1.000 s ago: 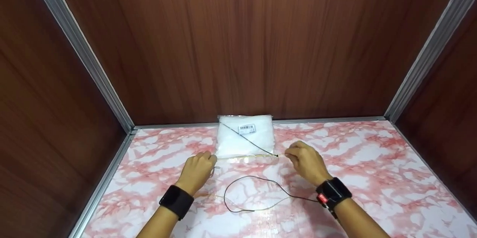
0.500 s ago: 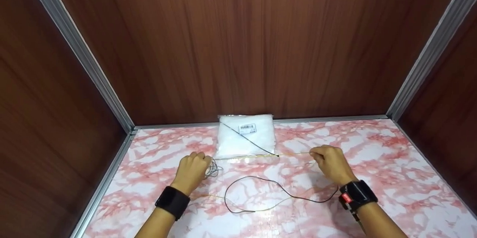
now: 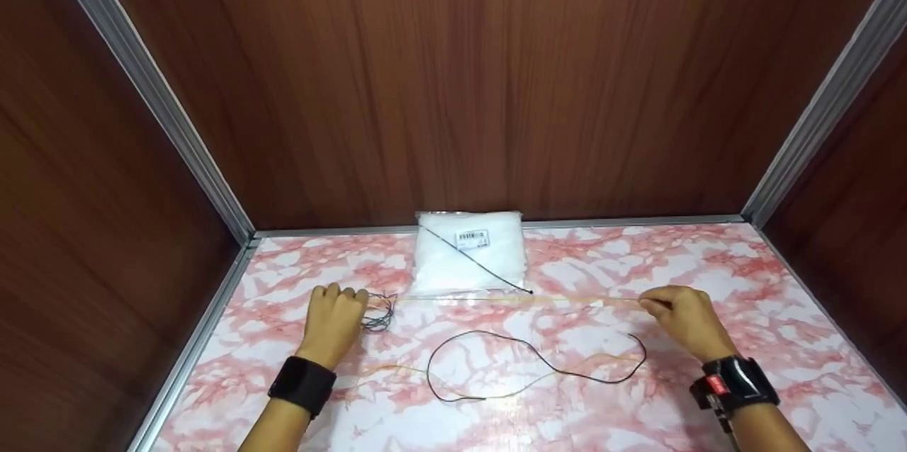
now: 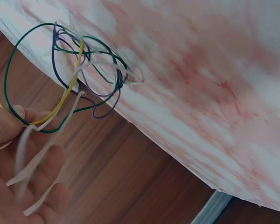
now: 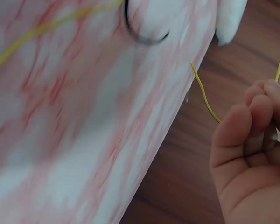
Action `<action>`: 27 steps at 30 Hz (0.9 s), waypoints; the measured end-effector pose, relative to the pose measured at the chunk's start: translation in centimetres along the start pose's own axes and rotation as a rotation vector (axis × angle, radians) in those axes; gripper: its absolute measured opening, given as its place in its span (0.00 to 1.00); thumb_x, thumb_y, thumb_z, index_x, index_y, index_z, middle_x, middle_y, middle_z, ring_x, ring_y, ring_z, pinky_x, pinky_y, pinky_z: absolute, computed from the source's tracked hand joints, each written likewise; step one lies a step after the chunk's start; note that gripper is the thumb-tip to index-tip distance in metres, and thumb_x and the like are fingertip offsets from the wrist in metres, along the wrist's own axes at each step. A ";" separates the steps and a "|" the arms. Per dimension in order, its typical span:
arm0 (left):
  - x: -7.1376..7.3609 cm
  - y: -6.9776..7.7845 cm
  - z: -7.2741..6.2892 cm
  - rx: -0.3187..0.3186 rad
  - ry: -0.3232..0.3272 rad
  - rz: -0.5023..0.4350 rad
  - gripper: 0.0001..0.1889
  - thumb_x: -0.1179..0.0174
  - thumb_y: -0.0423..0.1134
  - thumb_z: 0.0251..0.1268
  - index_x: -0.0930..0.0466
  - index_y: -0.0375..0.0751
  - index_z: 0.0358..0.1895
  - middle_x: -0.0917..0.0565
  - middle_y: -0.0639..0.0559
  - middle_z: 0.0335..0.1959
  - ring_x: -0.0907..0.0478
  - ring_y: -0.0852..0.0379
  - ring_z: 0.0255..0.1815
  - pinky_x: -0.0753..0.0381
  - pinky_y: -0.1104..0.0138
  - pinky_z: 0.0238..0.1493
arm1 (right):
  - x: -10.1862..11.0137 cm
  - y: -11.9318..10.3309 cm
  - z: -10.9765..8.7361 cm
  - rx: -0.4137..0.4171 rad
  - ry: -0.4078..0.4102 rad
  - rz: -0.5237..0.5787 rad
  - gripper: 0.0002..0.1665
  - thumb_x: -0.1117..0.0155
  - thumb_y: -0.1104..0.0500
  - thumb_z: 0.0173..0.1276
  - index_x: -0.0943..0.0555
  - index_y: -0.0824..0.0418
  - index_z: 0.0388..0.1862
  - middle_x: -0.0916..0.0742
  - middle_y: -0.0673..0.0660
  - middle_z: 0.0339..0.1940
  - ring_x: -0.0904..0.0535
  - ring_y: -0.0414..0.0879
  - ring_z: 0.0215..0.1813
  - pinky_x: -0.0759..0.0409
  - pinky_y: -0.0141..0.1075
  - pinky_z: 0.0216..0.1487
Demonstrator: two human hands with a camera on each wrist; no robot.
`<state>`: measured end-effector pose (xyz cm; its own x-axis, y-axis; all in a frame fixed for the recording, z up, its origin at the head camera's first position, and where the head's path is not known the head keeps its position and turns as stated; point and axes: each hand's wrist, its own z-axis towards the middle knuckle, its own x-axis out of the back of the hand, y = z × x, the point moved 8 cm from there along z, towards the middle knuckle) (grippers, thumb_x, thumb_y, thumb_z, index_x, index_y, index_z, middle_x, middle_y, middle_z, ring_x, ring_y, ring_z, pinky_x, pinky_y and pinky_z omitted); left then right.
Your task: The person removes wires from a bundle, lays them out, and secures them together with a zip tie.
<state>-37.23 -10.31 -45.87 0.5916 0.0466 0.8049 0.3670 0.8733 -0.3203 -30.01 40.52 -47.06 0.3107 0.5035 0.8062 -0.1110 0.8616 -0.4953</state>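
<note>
- Yellow cord (image 3: 581, 298): drawn out between the two hands, its long axis running left to right, nearly straight and roughly parallel to the counter's back edge. It crosses the view at the package's near edge; whether it touches there I cannot tell.
- Right hand (image 3: 686, 321): at the cord's right end, thumb and fingers pinching it. The right wrist view shows a short yellow tail (image 5: 203, 93) sticking out past the fingers.
- Left hand (image 3: 334, 317): at the opposite end, its fingers gripping the cord along with other strands. Neither hand lies off the cord, so the span between them is the relation that counts.
- Tangled bundle (image 3: 379, 317): green, purple, yellow and white loops hanging just beside the left fingers, on the side facing the right hand.
- White package (image 3: 468, 271): behind the span, closer to the left fingers than to the right.
- Dark cord (image 3: 475, 263): slanting over the package, its knobbed end just beside the span.
- Black cord (image 3: 476, 331) and loose yellow strand (image 3: 393, 367): on the person's side of the span, crossing one another in curves on the counter (image 3: 708, 264), held by neither hand.
</note>
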 end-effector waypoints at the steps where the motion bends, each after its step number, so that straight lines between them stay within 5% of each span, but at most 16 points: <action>1: 0.0 -0.3 -0.2 0.012 0.001 -0.003 0.05 0.36 0.30 0.49 0.21 0.43 0.29 0.15 0.47 0.24 0.22 0.45 0.29 0.27 0.53 0.36 | 0.2 0.6 -0.2 -0.022 -0.019 0.002 0.07 0.33 0.61 0.64 0.11 0.56 0.39 0.09 0.56 0.40 0.15 0.47 0.41 0.19 0.34 0.40; 8: 0.0 -1.6 -2.3 0.052 0.011 -0.048 0.10 0.35 0.30 0.49 0.16 0.47 0.35 0.14 0.48 0.25 0.23 0.43 0.36 0.32 0.41 0.57 | -0.2 3.9 -1.7 -0.166 -0.209 0.072 0.06 0.35 0.58 0.66 0.12 0.55 0.38 0.11 0.55 0.34 0.21 0.40 0.32 0.25 0.30 0.31; 13: 0.8 -0.7 -3.5 -0.032 0.055 -0.059 0.05 0.34 0.31 0.46 0.17 0.46 0.24 0.17 0.50 0.19 0.27 0.46 0.29 0.31 0.46 0.46 | -0.6 5.1 -2.5 -0.186 -0.253 0.090 0.03 0.33 0.58 0.65 0.16 0.56 0.34 0.17 0.51 0.26 0.26 0.39 0.27 0.28 0.31 0.29; 15: 0.7 -0.2 -3.9 -0.060 0.014 -0.103 0.06 0.32 0.35 0.49 0.19 0.48 0.21 0.17 0.52 0.17 0.28 0.49 0.26 0.33 0.52 0.39 | -0.4 5.5 -2.7 -0.183 -0.257 0.084 0.03 0.32 0.58 0.64 0.17 0.57 0.31 0.18 0.51 0.25 0.27 0.39 0.27 0.29 0.31 0.28; 21: -0.9 0.5 -5.1 -0.064 -0.245 -0.311 0.11 0.29 0.41 0.51 0.21 0.52 0.17 0.17 0.57 0.16 0.26 0.54 0.21 0.39 0.61 0.32 | -0.5 6.6 -3.3 -0.182 -0.338 0.039 0.05 0.31 0.59 0.61 0.18 0.55 0.26 0.18 0.49 0.23 0.27 0.37 0.28 0.31 0.30 0.31; 27: -1.3 1.5 -5.4 -0.152 -0.232 -0.297 0.14 0.28 0.41 0.47 0.23 0.50 0.12 0.19 0.52 0.16 0.25 0.52 0.21 0.39 0.61 0.27 | -1.7 6.9 -3.7 -0.194 -0.399 0.019 0.05 0.31 0.60 0.59 0.19 0.55 0.25 0.17 0.48 0.24 0.27 0.39 0.29 0.32 0.30 0.32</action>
<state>-33.58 -11.65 -50.07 0.2723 -0.0734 0.9594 0.6100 0.7843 -0.1132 -27.76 45.39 -53.04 -0.0828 0.5377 0.8390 0.0779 0.8428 -0.5325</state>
